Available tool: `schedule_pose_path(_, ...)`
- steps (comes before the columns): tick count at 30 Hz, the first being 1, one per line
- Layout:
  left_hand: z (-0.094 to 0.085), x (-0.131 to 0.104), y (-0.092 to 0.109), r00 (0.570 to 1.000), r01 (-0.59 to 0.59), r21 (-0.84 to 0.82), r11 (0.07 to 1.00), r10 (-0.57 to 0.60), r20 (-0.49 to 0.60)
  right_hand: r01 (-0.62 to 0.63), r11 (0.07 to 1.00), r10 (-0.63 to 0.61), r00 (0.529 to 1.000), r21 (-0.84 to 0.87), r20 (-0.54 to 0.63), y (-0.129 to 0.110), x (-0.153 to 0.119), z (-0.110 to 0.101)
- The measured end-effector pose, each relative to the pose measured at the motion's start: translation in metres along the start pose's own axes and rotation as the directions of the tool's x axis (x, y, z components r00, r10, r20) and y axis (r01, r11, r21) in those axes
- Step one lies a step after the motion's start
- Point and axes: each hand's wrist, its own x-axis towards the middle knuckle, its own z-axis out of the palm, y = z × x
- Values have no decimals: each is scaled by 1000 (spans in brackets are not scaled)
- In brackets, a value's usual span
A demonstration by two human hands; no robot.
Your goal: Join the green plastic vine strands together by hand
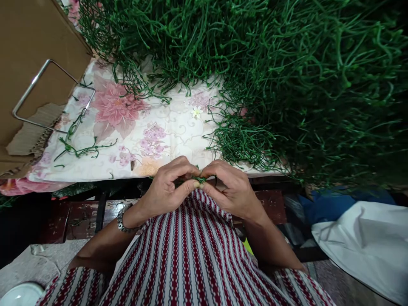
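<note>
My left hand (167,187) and my right hand (228,187) meet fingertip to fingertip just in front of the table edge, above my striped lap. Both pinch one small green plastic stem piece (199,179), mostly hidden by my fingers. A metal bracelet (123,221) sits on my left wrist. A huge heap of green plastic stems (287,72) fills the far and right part of the table, its nearest strands (242,140) reaching almost to my right hand.
The flowered tablecloth (143,136) covers the table. A cardboard box (28,55) with a metal wire frame (47,93) stands at the left. A few loose stems (79,148) lie near it. White cloth (366,242) lies at the lower right, a white bowl (19,295) at the lower left.
</note>
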Motion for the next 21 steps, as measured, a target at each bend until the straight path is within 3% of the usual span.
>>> schedule_pose_path(3,1,3,0,995,-74,16,997,73,61,3,1000,-5,998,23,55,2,-3,-3)
schedule_pose_path(6,0,3,1,983,-75,48,996,66,169,-7,996,-2,994,86,107,6,-6,-4)
schedule_pose_path(13,-7,5,5,921,54,80,995,-81,382,13,994,-30,988,106,155,10,-10,-4)
schedule_pose_path(17,-6,7,5,923,86,126,988,-127,363,46,998,-39,987,-46,154,8,-14,-4)
schedule_pose_path(21,0,6,4,939,101,166,981,-149,311,63,925,20,977,-374,213,-1,-17,-3)
